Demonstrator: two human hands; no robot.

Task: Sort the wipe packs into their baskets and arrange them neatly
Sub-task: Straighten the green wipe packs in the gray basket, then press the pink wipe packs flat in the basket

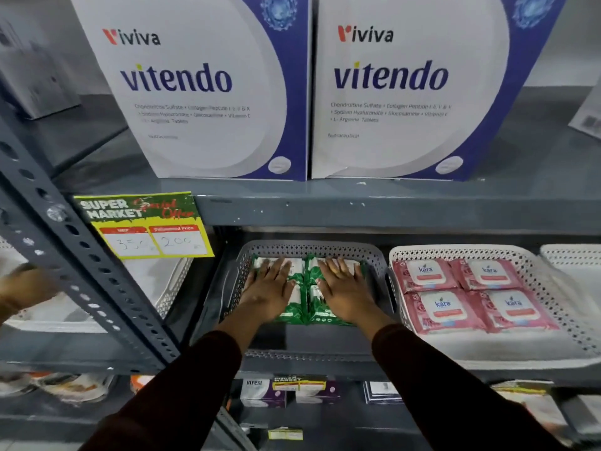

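Note:
Several green wipe packs point(305, 297) lie flat in a grid inside a grey perforated basket point(309, 248) on the middle shelf. My left hand point(270, 289) rests palm down on the left packs, fingers spread. My right hand point(343, 289) lies the same way on the right packs. Neither hand grips a pack. To the right, a white perforated basket point(487, 349) holds several pink wipe packs point(473, 294) in a neat two-by-two layout.
Two large white and blue boxes point(208, 92) stand on the shelf above. A yellow price tag point(143, 226) hangs from that shelf's edge. A grey slotted upright point(81, 255) crosses the left. White baskets sit at far left point(169, 288) and far right point(572, 258). Small boxes point(263, 393) fill the lower shelf.

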